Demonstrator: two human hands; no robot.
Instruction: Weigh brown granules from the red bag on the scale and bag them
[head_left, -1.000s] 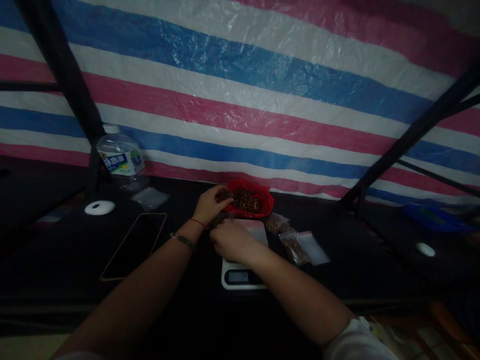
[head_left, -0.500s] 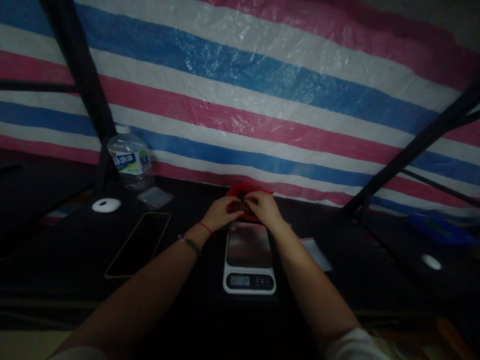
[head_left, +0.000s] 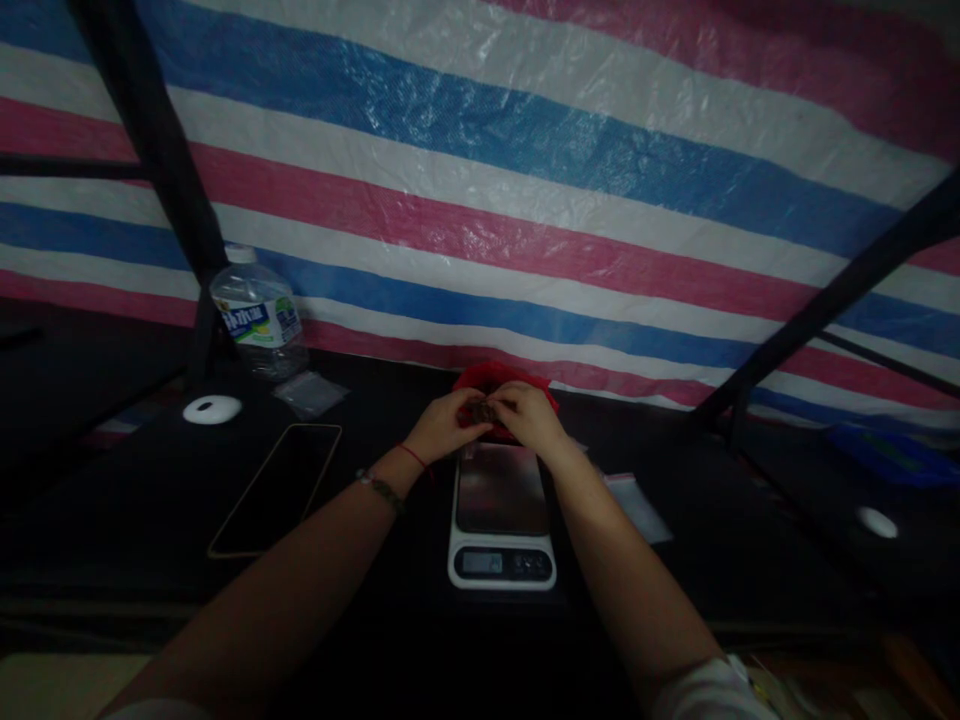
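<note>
My left hand point(head_left: 448, 424) and my right hand point(head_left: 531, 416) meet just behind a white kitchen scale point(head_left: 501, 490), over an open red plastic bag point(head_left: 491, 374). Between their curled fingertips is a small dark brown clump point(head_left: 481, 410), too dim to identify. Both hands are closed on it, thumbs and fingers pinching from either side. The scale has a bare metal plate, and its lit display seems to read 24. Much of the bag's opening is hidden by the hands.
A phone point(head_left: 277, 490), a white oval device point(head_left: 212, 409), a clear plastic bottle point(head_left: 259, 315) and a small clear bag point(head_left: 311, 393) lie or stand to the left. Another clear zip bag point(head_left: 637, 508) lies right of the scale. A striped tarp point(head_left: 480, 220) rises behind the black table.
The hands stay over the red bag; their fingers have shifted slightly around the brown clump. The camera view has moved a little.
</note>
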